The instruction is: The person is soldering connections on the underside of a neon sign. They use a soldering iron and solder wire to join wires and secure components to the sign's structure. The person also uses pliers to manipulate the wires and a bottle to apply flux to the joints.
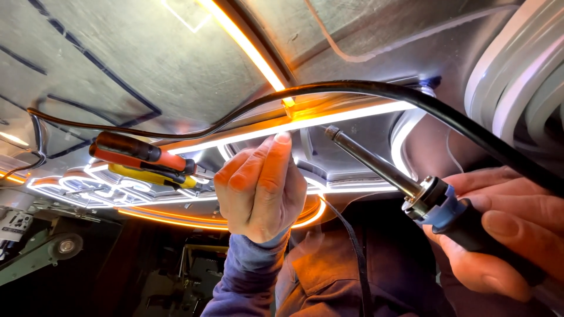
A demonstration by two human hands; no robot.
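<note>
Right hand [505,235] closed round soldering iron [411,188] with long grey tip and blue collar, left hand [261,188] fingers pinched on glowing orange-white light strip [305,120], black cable [376,89] arched above

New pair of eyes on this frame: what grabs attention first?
The glowing amber-and-white light strip crossing the centre, with the left hand pinching at it from below. Next, the soldering iron in the right hand at lower right, tip aimed toward the strip. A black cable arcs over both; orange- and yellow-handled tools lie at left.

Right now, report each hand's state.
Left hand: fingertips pressed on the lit orange strip, holding nothing I can see.
Right hand: closed around the soldering iron.
</note>
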